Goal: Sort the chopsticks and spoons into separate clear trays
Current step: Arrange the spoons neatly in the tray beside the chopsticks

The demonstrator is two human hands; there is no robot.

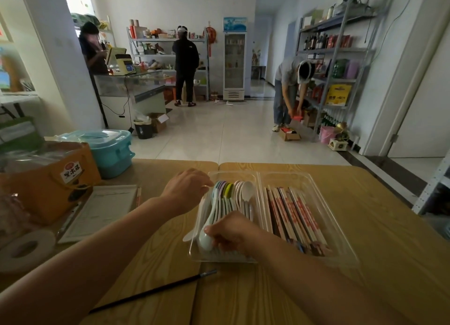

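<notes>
Lying before spoon tray point(194, 254) — black brush point(153, 291).

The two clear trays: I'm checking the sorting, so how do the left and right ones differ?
The left tray holds spoons, white and pastel; the right tray holds red-and-white chopsticks. Both hands are at the left tray, the right hand gripping spoons at its near end, the left hand at its far corner; neither touches the right tray. Both are clear and sit side by side on the wooden table.

Trays point(304, 178) clear glossy plastic; spoons point(247, 190) smooth glossy plastic; chopsticks point(297, 215) probably paper-wrapped; table point(377, 227) matt wood-grain.
</notes>
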